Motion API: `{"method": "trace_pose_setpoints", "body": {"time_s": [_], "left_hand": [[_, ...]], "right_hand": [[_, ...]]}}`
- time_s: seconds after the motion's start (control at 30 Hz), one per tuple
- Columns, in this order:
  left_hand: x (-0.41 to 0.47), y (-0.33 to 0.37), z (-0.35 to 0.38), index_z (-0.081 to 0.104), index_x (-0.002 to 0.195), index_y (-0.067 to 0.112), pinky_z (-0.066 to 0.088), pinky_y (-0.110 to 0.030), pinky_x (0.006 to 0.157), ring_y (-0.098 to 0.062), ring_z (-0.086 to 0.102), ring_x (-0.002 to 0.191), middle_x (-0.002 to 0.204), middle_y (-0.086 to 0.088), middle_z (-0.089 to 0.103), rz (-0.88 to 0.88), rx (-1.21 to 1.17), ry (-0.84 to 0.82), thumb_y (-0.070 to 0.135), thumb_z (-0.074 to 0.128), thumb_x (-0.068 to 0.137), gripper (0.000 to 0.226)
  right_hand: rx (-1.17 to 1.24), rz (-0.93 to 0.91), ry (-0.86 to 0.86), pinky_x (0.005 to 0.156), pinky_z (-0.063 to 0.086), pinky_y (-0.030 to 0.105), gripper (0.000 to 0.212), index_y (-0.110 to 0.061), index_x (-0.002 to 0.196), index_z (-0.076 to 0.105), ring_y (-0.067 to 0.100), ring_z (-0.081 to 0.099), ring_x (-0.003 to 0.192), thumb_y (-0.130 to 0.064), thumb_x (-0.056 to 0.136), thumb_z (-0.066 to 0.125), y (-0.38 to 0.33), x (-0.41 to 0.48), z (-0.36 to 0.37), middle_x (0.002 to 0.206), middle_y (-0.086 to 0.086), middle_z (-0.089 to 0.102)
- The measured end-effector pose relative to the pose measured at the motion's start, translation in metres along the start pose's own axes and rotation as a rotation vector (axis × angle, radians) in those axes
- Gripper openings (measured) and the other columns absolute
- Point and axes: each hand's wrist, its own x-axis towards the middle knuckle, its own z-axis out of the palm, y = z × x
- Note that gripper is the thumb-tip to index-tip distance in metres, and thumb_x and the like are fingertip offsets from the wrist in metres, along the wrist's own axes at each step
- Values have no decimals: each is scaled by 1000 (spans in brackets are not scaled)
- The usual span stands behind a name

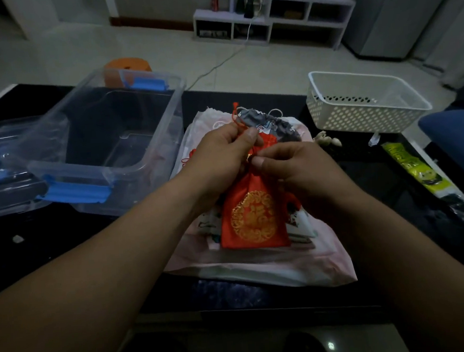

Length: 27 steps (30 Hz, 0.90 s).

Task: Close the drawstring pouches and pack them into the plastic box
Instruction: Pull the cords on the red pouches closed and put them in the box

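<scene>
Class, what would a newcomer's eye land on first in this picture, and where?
The red pouch with its gold emblem stands out at the centre, its neck pinched by the right hand while the left hand grips its cord. To the left stands the open clear plastic box with blue latches; a white basket sits at the back right.

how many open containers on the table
2: clear box on the left, white basket on the right. None appear hidden.

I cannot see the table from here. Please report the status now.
Left grip pinches red cord, right grip pinches neck of red pouch. Pouch not yet packed. Plastic box open, nothing in the way.
</scene>
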Motion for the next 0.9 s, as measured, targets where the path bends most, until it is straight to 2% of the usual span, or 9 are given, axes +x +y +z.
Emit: {"method": "trace_pose_setpoints", "body": {"time_s": [0.17, 0.27, 0.33, 0.4, 0.5, 0.6, 0.67, 0.8, 0.9], "left_hand": [[0, -6, 1, 64, 95, 12, 41, -16, 47, 1, 48, 44, 50, 12, 55, -5, -50, 73, 24, 48, 110, 25], [0, -18, 2, 61, 85, 25, 40, -18, 56, 4, 56, 59, 68, 14, 63, 114, 275, 200, 36, 51, 108, 27], [-3, -25, 5, 56, 86, 27, 36, -17, 57, -1, 56, 68, 76, 11, 61, 211, 485, 244, 42, 54, 105, 24], [-4, -31, 6, 51, 89, 24, 36, -18, 57, -6, 54, 69, 76, 7, 59, 252, 564, 261, 42, 53, 105, 24], [2, -39, 3, 48, 90, 20, 41, -34, 61, -13, 54, 68, 75, 3, 58, 208, 610, 276, 40, 52, 106, 25], [5, -43, 2, 45, 91, 22, 39, -36, 58, -12, 54, 66, 74, 4, 57, 192, 661, 242, 37, 52, 106, 22], [4, -45, 2, 44, 93, 22, 39, -34, 58, -9, 54, 67, 76, 5, 57, 197, 677, 207, 33, 50, 107, 19], [12, -39, -4, 52, 95, 17, 37, -30, 61, -15, 56, 77, 83, 4, 57, 155, 580, 204, 29, 42, 110, 21], [17, -22, -11, 64, 91, 13, 36, -31, 61, -10, 54, 67, 73, 5, 58, 200, 486, 224, 29, 42, 110, 33]], "right_hand": [[125, 90, -12, 49, 41, 26, 13, -12, 89, 78, 16, 51, 53, -20, 97, 71, 4, -2, 1, 71, 9, 62], [332, 163, 4, 40, 37, 20, 13, -8, 89, 73, 12, 45, 46, -15, 98, 68, 6, -4, 5, 62, 5, 55], [461, 183, -3, 39, 35, 19, 13, -7, 87, 71, 11, 41, 45, -11, 99, 65, 6, -4, 9, 60, 4, 51], [529, 193, 10, 39, 33, 18, 12, -6, 88, 69, 9, 39, 45, -9, 98, 64, 6, -4, 11, 59, 3, 48], [566, 183, 43, 38, 33, 17, 7, -3, 93, 70, 9, 42, 47, -7, 96, 65, 7, -4, 11, 63, 6, 53], [526, 143, 42, 40, 35, 18, 10, -1, 100, 73, 11, 45, 52, -8, 95, 67, 9, -6, 11, 85, 19, 61], [457, 94, 39, 44, 39, 19, 8, -6, 97, 76, 12, 50, 55, -10, 95, 69, 11, -5, 12, 93, 21, 66], [133, -13, 44, 47, 45, 19, 8, -6, 90, 73, 12, 60, 54, -9, 97, 69, 10, -4, 11, 74, 10, 73], [7, -35, 51, 51, 51, 22, 8, -5, 91, 73, 13, 65, 56, -7, 97, 69, 6, -3, 11, 73, 9, 75]]}}
